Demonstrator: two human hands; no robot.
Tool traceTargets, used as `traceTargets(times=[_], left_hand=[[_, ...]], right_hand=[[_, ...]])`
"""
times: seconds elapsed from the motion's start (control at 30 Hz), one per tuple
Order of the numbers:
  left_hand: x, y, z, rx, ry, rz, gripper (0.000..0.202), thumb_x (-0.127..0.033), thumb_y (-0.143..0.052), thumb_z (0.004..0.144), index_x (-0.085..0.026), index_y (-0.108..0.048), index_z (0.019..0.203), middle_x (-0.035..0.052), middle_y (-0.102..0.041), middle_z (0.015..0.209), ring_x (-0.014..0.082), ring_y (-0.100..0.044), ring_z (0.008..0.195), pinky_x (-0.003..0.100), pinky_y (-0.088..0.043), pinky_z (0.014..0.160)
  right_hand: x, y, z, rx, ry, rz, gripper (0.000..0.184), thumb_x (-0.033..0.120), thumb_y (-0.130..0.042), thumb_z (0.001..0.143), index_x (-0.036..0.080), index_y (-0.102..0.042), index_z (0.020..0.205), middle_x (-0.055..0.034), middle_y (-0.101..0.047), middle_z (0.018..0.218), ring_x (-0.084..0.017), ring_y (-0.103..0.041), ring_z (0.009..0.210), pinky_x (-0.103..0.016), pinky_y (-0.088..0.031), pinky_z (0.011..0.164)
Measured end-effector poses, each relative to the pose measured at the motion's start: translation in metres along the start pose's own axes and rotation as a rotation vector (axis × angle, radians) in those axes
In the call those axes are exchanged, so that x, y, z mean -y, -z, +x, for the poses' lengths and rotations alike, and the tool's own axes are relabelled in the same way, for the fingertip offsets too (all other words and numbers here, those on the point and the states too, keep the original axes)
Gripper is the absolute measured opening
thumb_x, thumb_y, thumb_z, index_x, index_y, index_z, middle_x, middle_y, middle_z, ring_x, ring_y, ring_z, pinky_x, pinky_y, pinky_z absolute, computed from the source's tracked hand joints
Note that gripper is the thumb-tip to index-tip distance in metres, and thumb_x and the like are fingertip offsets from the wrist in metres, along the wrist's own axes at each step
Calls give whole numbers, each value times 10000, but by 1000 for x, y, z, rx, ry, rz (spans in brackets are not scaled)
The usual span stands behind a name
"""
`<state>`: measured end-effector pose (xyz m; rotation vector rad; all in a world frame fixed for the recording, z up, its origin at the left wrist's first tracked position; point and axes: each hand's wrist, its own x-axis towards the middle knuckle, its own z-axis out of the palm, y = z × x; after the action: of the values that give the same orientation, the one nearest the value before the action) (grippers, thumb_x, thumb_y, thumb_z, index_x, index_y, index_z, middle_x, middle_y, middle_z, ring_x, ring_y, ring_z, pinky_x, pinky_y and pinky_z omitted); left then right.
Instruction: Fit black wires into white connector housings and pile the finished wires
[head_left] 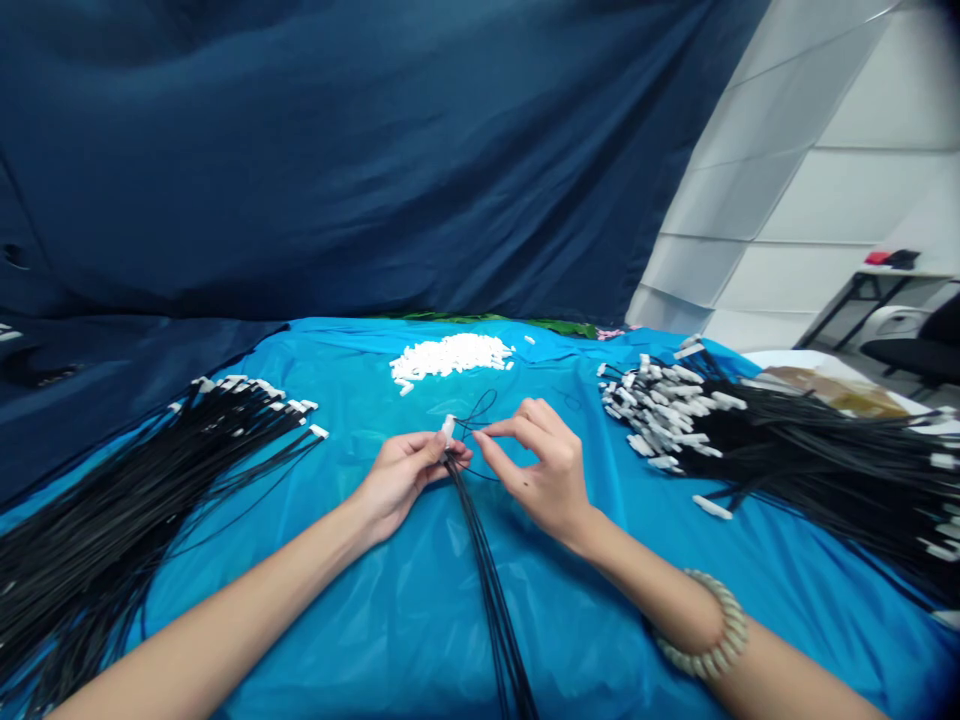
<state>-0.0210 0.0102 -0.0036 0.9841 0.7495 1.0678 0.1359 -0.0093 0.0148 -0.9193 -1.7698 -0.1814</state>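
My left hand (399, 482) is closed around a small bundle of black wires (489, 580) that trails toward me, and its fingertips pinch a small white connector (448, 428). My right hand (541, 468) is just beside it, thumb and forefinger pinched on a thin black wire end (477, 412) that loops up behind the connector. A beaded bracelet (716, 640) sits on my right wrist. Both hands hover low over the blue plastic sheet (375, 600).
A heap of loose white connectors (450, 356) lies at the back centre. At left lies a big fan of black wires with white connector ends (150, 470); a second such pile (787, 450) is at right. Dark blue cloth (337, 150) hangs behind.
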Motion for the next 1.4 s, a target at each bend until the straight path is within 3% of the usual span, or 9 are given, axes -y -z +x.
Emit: traceTargets(times=[0.23,0.37,0.6,0.8,0.9,1.03,1.13,1.23,1.4], left_hand=[[2,-3,-1,71,79,28,178,-260,-643,641,-92,-660,697,82,-656,714,185,-601,717,330,-445,761],[3,-1,0,93,95,14,172,-252,-642,644,-92,-662,703,82,-659,735,179,-601,724,334,-440,780],[4,-1,2,68,120,-10,146,-218,-642,645,-82,-658,694,84,-655,721,173,-601,707,308,-451,761],[1,4,7,-63,98,-70,93,-149,-574,701,-104,-651,675,57,-648,678,127,-589,674,239,-461,719],[0,5,8,-66,82,-65,97,-128,-556,708,-105,-648,688,59,-644,667,126,-585,658,222,-467,672],[0,5,8,-73,83,-77,115,-117,-538,723,-104,-644,680,49,-634,641,108,-577,627,197,-465,644],[0,4,8,-80,88,-92,121,-113,-535,728,-99,-644,677,45,-634,647,98,-576,621,201,-467,670],[-1,4,8,-91,85,-100,134,-125,-531,735,-88,-640,666,59,-636,668,123,-591,660,248,-466,732],[0,5,8,-107,86,-75,151,-175,-542,735,-78,-638,668,80,-636,711,155,-599,702,284,-462,766]], right_hand=[[0,2,6,265,24,116,92,158,-477,776,183,-495,689,-32,-557,1003,-191,-414,1032,-352,-320,841],[1,4,9,404,-32,255,100,126,-432,802,181,-467,726,-19,-588,960,-153,-471,982,-338,-326,839],[-4,5,9,375,-22,227,77,139,-456,799,177,-505,753,-28,-588,955,-150,-470,967,-316,-362,824],[-6,10,8,342,257,-69,206,230,-500,790,272,-553,985,-12,-429,1232,-241,-301,1150,-429,-296,874],[-8,9,5,405,440,-116,171,201,-475,810,292,-594,892,30,-485,1187,-239,-317,1146,-456,-266,875],[-13,4,2,377,504,-38,164,152,-462,819,234,-593,876,27,-593,1037,-184,-421,1069,-437,-259,909],[-14,3,3,359,394,149,158,127,-482,800,208,-592,879,3,-622,969,-165,-472,1014,-394,-323,888],[-9,6,9,292,66,439,110,151,-518,775,192,-602,833,-26,-639,885,-167,-504,980,-359,-388,856],[-14,22,26,-148,-499,887,81,217,-539,760,186,-582,822,2,-603,724,-133,-590,695,-336,-476,710]])
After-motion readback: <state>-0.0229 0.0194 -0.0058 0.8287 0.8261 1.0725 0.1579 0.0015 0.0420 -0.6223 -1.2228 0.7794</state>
